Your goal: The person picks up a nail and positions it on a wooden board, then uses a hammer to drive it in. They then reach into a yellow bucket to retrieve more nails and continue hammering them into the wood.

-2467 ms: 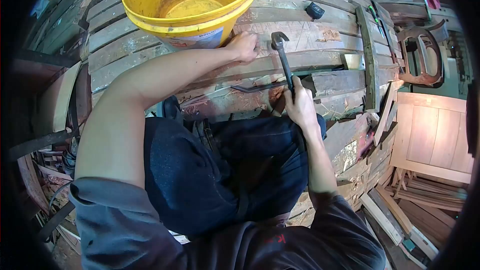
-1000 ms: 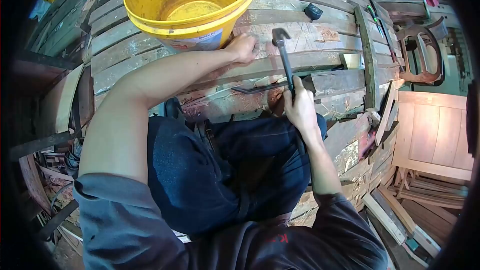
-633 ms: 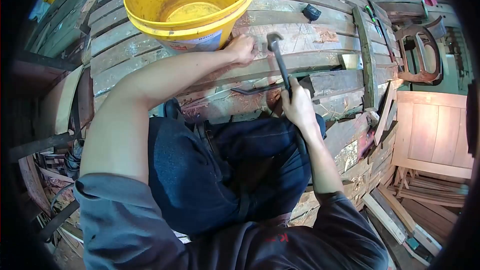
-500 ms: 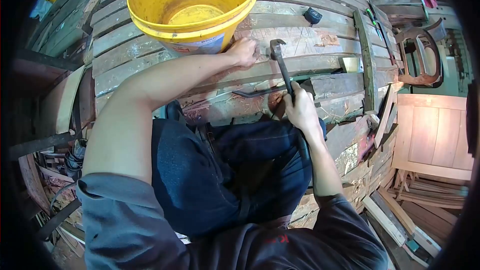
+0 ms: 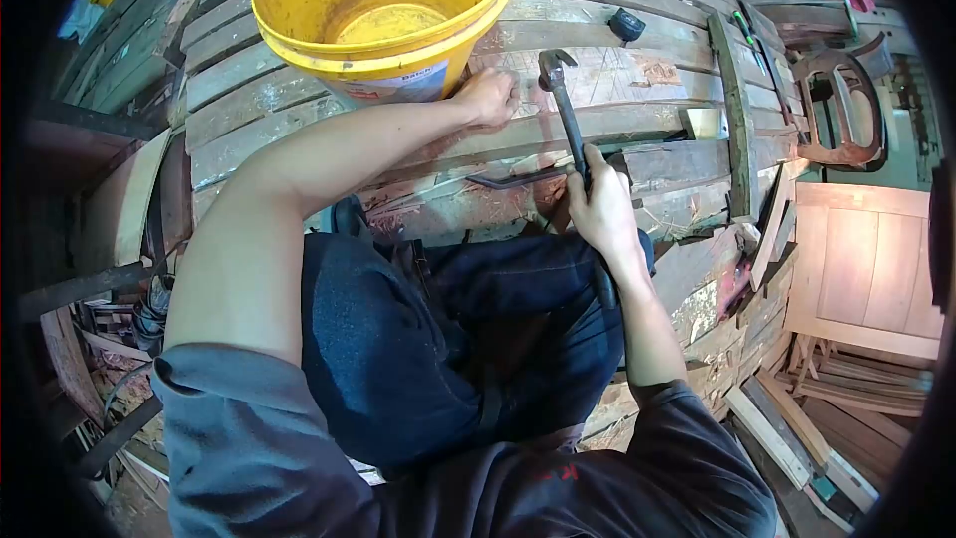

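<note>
In my right hand is a claw hammer, its fingers wrapped round the dark handle. The head points away from me, over the wooden boards, and the handle's end shows below my wrist. My left hand rests on a board just right of a yellow bucket, fingers curled closed. Whatever those fingers pinch, if anything, is hidden. The hammer head hangs a short way to the right of my left hand. A dark pry bar lies between my hands and my crossed legs.
A black tape measure lies on the slatted boards farther out. On the right are a raised wooden strip, a wooden chair frame and a panelled wood piece. Scrap timber fills the lower right.
The hammer head has shifted slightly away from me, and the lower end of its handle shows more. My left hand and the bucket stay almost where they were.
</note>
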Motion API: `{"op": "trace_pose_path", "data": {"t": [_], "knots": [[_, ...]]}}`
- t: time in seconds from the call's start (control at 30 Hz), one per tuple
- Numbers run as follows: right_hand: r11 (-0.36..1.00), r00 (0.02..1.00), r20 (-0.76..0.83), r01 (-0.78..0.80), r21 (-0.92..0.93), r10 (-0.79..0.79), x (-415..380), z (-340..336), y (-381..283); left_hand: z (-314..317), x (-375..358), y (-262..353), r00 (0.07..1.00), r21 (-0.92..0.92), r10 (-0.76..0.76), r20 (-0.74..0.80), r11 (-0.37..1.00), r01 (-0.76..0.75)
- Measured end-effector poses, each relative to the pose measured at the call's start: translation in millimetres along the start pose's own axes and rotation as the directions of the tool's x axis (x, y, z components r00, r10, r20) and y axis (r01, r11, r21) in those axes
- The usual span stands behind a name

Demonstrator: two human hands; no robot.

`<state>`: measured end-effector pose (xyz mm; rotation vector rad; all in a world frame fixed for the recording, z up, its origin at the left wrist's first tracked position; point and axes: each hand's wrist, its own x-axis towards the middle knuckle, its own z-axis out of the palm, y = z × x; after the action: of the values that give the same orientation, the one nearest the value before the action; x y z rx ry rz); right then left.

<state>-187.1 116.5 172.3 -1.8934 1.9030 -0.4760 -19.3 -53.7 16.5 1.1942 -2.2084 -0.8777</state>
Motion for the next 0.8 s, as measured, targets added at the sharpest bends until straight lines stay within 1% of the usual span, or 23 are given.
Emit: {"op": "trace_pose_path", "data": {"t": [0.03, 0.07, 0.17, 0.2, 0.3, 0.33, 0.43, 0.47, 0.53, 0.57, 0.6, 0.7, 0.73, 0.8], "knots": [[0.999, 0.999, -0.038, 0.032, -0.007, -0.032, -2, 4, 3, 3, 0, -2, 1.0, 0.006, -0.004, 0.0, 1.0, 0.004], [0.998, 0.998, -0.009, 0.058, -0.033, -0.058, 2, 19, 26, 5, 1, -5, 1.0, 0.013, -0.005, -0.002, 1.0, 0.005], [0.999, 0.999, 0.053, -0.001, -0.035, 0.003, 1, 9, 20, 6, 0, -7, 0.997, -0.019, 0.063, -0.043, 0.998, -0.064], [0.996, 0.998, -0.011, 0.056, -0.068, -0.057, 1, 8, 17, 5, 1, -6, 0.998, 0.01, 0.064, -0.028, 0.998, -0.064], [0.99, 0.991, 0.082, -0.113, 0.083, 0.106, -2, -7, -5, 0, 1, 0, 0.999, 0.0, -0.027, 0.044, 1.0, 0.027], [1.0, 0.999, -0.04, -0.017, 0.017, 0.018, -5, 8, 12, -1, 1, 0, 0.998, -0.006, -0.032, 0.052, 0.999, 0.032], [0.976, 0.981, -0.055, 0.177, -0.13, -0.185, 2, 27, 36, 1, 3, -3, 0.999, 0.028, 0.017, 0.032, 0.999, -0.018], [0.981, 0.984, -0.057, 0.163, -0.103, -0.169, 2, 28, 41, 2, 3, -6, 0.999, 0.034, 0.05, 0.012, 0.998, -0.05], [0.998, 0.998, -0.01, 0.058, -0.04, -0.059, 4, 10, 14, 8, 2, -13, 0.994, 0.037, 0.105, -0.029, 0.994, -0.104], [1.0, 1.0, 0.021, -0.004, -0.01, 0.004, 2, 5, 6, 10, 1, -14, 0.995, 0.025, 0.093, -0.039, 0.995, -0.092], [1.0, 1.0, -0.009, 0.014, 0.012, -0.014, 1, 6, 7, 8, 1, -11, 0.996, 0.014, 0.082, -0.046, 0.997, -0.082], [0.996, 0.987, -0.14, 0.071, -0.049, -0.077, -2, 16, 10, 6, -1, -5, 0.997, 0.0, 0.061, -0.048, 0.998, -0.061], [0.999, 0.999, 0.021, -0.044, -0.033, 0.044, 3, 12, 7, 7, 0, -7, 0.997, 0.003, 0.067, -0.048, 0.998, -0.067], [0.999, 0.998, 0.059, -0.029, -0.025, 0.031, 5, 9, 10, 8, 4, -11, 0.996, 0.048, 0.084, -0.035, 0.995, -0.082]]}}
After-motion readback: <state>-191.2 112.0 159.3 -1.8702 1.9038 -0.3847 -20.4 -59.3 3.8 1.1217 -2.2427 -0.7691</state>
